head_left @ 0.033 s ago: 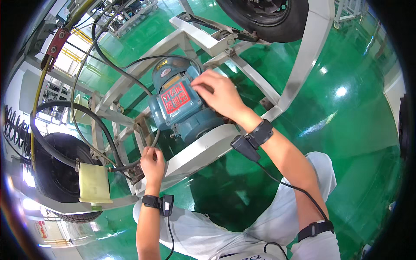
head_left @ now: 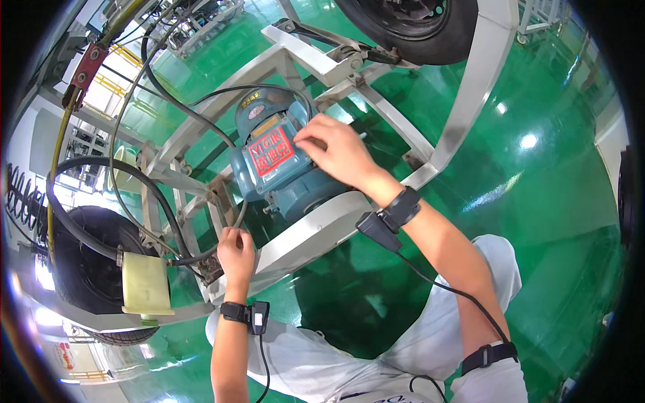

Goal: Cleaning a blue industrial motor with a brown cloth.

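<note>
A blue electric motor (head_left: pixel 265 178) with a red label (head_left: pixel 271 152) on its cover box sits inside a light grey metal frame (head_left: pixel 322 228). Over the right edge of that cover box is my right hand (head_left: pixel 339 153), thumb and forefinger pinched together; whatever lies between them is too small to make out. My left hand (head_left: pixel 236 254) has its fingers curled at the frame's near left corner, beside the end of a black hose (head_left: pixel 201 256). What it grips, if anything, is hidden. A grey cable (head_left: pixel 242 213) runs down from the motor toward that hand.
A pale yellow reservoir (head_left: pixel 146 283) stands left of my left hand, in front of a black tyre (head_left: pixel 91 245). Another wheel (head_left: pixel 420 27) is at the far side. Hoses loop across the left, near a coil spring (head_left: pixel 23 198). The floor (head_left: pixel 537 201) is glossy green.
My right hand has shifted very slightly left over the motor's cover box. The left hand stays in place.
</note>
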Demonstrator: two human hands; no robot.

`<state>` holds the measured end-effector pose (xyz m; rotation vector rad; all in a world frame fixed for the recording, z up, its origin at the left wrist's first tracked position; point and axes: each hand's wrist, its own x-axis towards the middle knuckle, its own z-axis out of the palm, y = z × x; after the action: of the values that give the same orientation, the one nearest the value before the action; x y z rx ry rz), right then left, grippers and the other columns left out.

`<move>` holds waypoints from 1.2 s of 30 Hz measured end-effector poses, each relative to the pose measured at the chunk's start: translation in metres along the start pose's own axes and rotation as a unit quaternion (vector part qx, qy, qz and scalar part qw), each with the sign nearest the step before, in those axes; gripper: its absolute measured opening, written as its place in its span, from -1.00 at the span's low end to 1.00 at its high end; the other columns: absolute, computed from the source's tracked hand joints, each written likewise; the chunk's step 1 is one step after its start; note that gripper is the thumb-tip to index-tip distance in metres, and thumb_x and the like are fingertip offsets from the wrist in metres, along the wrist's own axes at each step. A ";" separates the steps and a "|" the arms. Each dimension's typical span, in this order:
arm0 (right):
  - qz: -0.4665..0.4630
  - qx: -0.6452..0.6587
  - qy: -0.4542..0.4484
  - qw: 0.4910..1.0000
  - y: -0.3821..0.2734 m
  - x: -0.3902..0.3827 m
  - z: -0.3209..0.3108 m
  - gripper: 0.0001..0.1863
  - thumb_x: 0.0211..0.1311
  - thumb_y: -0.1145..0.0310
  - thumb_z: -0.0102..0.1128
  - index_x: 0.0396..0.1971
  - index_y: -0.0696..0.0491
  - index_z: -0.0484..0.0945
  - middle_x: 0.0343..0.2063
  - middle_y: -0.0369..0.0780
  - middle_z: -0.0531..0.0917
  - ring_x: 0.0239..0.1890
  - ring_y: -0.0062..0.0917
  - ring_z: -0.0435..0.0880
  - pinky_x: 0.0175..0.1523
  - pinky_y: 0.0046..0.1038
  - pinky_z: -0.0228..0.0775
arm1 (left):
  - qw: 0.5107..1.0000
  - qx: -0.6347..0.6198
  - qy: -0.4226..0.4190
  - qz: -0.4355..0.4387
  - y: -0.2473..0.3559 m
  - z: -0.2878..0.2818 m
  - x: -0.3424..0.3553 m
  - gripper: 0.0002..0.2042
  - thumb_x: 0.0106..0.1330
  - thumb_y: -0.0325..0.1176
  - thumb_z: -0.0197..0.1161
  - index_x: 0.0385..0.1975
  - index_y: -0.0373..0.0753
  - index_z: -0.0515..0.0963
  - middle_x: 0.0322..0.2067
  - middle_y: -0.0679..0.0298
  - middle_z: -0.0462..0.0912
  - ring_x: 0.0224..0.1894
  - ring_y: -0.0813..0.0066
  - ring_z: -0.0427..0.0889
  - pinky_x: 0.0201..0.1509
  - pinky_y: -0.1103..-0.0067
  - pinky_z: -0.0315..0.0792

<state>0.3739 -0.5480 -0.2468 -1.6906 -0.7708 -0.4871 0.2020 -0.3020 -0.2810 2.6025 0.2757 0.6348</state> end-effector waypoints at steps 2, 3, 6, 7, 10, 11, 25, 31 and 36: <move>0.085 0.110 -0.014 0.990 -0.003 -0.005 0.003 -0.92 0.09 0.48 0.23 -0.42 0.15 0.60 -0.48 -0.22 0.58 -0.47 -0.49 0.58 -0.34 -0.50 0.40 | 1.000 -0.001 0.000 -0.004 0.000 -0.001 0.000 -0.86 0.19 -0.48 0.10 -0.54 -0.40 0.49 -0.53 0.12 0.46 -0.56 0.25 0.48 -0.44 0.46 0.35; 0.123 0.168 -0.039 0.977 -0.002 -0.007 -0.002 -0.93 0.09 0.50 0.24 -0.43 0.17 0.59 -0.48 -0.24 0.59 -0.49 -0.58 0.57 -0.36 -0.55 0.38 | 1.000 -0.002 0.000 -0.008 0.000 -0.001 0.000 -0.86 0.19 -0.48 0.10 -0.54 -0.40 0.50 -0.53 0.12 0.46 -0.56 0.25 0.49 -0.44 0.46 0.35; 0.165 0.202 -0.076 0.962 -0.004 -0.005 -0.022 -0.92 0.08 0.50 0.25 -0.44 0.19 0.59 -0.53 -0.26 0.61 -0.50 -0.69 0.56 -0.42 -0.60 0.36 | 1.000 0.004 0.001 0.019 -0.001 -0.003 0.000 -0.85 0.23 -0.48 0.09 -0.53 -0.44 0.47 -0.51 0.12 0.47 -0.56 0.32 0.46 -0.47 0.52 0.31; 0.068 0.148 0.019 0.986 -0.001 -0.001 -0.023 -0.92 0.09 0.49 0.24 -0.42 0.18 0.59 -0.56 -0.27 0.61 -0.54 -0.69 0.54 -0.44 -0.59 0.36 | 1.000 0.001 -0.001 0.020 0.001 -0.001 0.000 -0.85 0.23 -0.48 0.09 -0.53 -0.44 0.47 -0.51 0.12 0.47 -0.56 0.32 0.46 -0.47 0.52 0.31; 0.126 0.030 0.067 0.989 0.003 0.001 -0.051 -0.89 0.09 0.46 0.23 -0.36 0.11 0.57 -0.49 -0.24 0.62 -0.51 -0.56 0.59 -0.41 -0.53 0.40 | 1.000 -0.012 -0.003 0.002 0.002 0.000 0.002 -0.86 0.20 -0.48 0.10 -0.54 -0.40 0.50 -0.53 0.14 0.48 -0.56 0.30 0.50 -0.45 0.48 0.36; 0.127 0.029 0.066 0.989 0.005 -0.002 -0.049 -0.89 0.09 0.46 0.23 -0.36 0.11 0.57 -0.49 -0.24 0.62 -0.51 -0.56 0.59 -0.41 -0.53 0.40 | 1.000 -0.013 -0.003 0.001 0.002 0.000 0.002 -0.86 0.20 -0.48 0.10 -0.54 -0.40 0.50 -0.53 0.14 0.48 -0.56 0.30 0.50 -0.45 0.48 0.36; 0.063 -0.209 -0.040 0.975 0.034 -0.053 -0.030 -0.93 0.12 0.42 0.21 -0.39 0.05 0.60 -0.45 -0.26 0.55 -0.41 -0.39 0.60 -0.35 -0.42 0.45 | 0.999 0.024 -0.013 0.030 -0.002 0.003 0.001 -0.84 0.21 -0.47 0.10 -0.53 -0.43 0.47 -0.53 0.10 0.46 -0.56 0.31 0.46 -0.47 0.50 0.31; -0.031 -0.155 -0.007 0.987 0.011 -0.038 -0.001 -0.89 0.08 0.43 0.28 -0.38 0.08 0.58 -0.40 -0.27 0.58 -0.41 -0.37 0.62 -0.33 -0.45 0.47 | 1.000 0.005 -0.010 0.010 0.000 -0.001 0.002 -0.87 0.18 -0.47 0.10 -0.54 -0.40 0.49 -0.52 0.11 0.48 -0.54 0.22 0.50 -0.43 0.44 0.36; 0.109 -0.202 -0.014 0.973 0.043 -0.055 -0.023 -0.89 0.09 0.37 0.26 -0.42 0.07 0.63 -0.45 -0.24 0.60 -0.43 -0.33 0.62 -0.34 -0.43 0.45 | 1.000 -0.003 -0.007 0.008 0.003 -0.002 -0.001 -0.87 0.18 -0.47 0.11 -0.55 -0.40 0.49 -0.52 0.13 0.48 -0.55 0.23 0.49 -0.44 0.46 0.36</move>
<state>0.3683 -0.5880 -0.3076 -2.1364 -0.5179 -0.4899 0.2007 -0.3044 -0.2786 2.6053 0.2494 0.6212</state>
